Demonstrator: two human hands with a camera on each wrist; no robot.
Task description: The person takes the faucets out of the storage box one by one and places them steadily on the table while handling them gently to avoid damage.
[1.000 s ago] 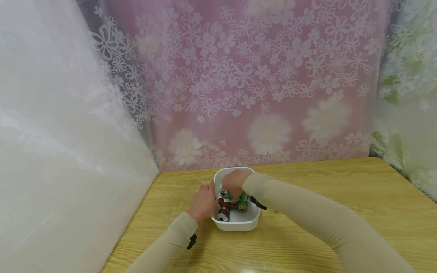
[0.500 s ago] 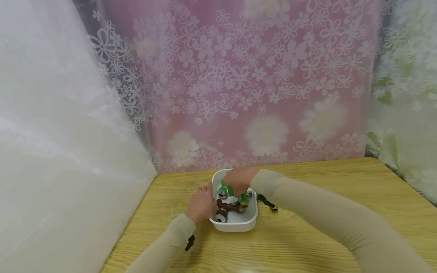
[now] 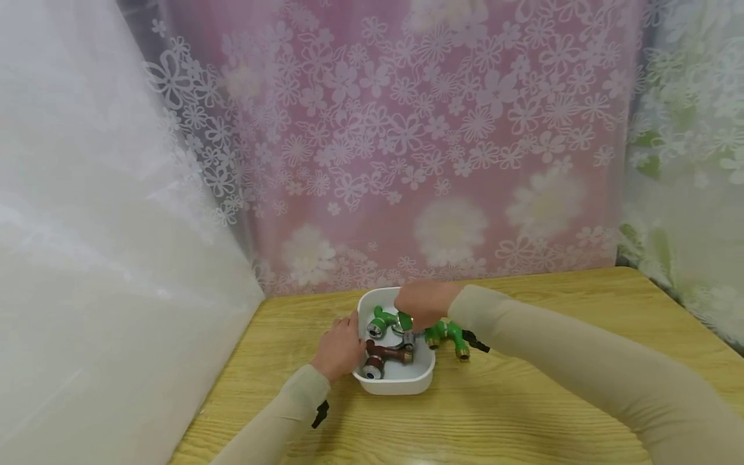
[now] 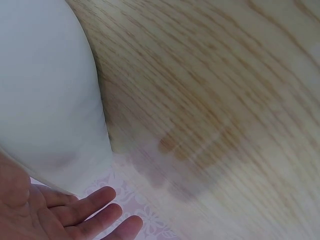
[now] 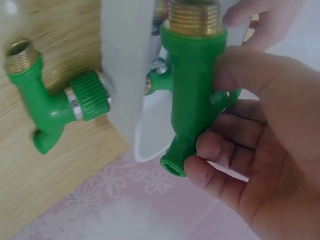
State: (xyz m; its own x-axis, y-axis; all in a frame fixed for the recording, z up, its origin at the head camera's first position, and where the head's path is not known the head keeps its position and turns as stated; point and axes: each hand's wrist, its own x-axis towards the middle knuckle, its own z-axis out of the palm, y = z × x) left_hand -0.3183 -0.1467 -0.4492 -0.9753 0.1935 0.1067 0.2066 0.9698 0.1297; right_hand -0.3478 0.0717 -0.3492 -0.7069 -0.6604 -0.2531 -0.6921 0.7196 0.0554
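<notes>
My right hand (image 3: 427, 303) grips a green tap (image 5: 192, 85) with a brass threaded end, fingers and thumb around its body. In the head view that tap overlaps the right rim of a white basin (image 3: 398, 387). Another green tap (image 3: 378, 323) with a silver end lies in the basin's left side. Nearer me, a brown tap (image 3: 388, 354) lies in it, beside a grey metal part (image 3: 409, 340). My left hand (image 3: 340, 349) rests against the basin's left rim; its fingers (image 4: 107, 215) look straight in the left wrist view. My right hand hides the basin's far right corner.
A further green tap (image 5: 47, 107) with a brass thread and ribbed collar lies on the wooden table (image 3: 523, 387), against the basin's right outer wall. A pink flowered curtain (image 3: 442, 161) hangs behind the table's far edge, and white sheeting (image 3: 116, 258) hangs on the left.
My right hand has moved right, taking the green tap from over the basin's middle to its right rim. More of the basin's inside and the tap on the table show. My left hand stays put.
</notes>
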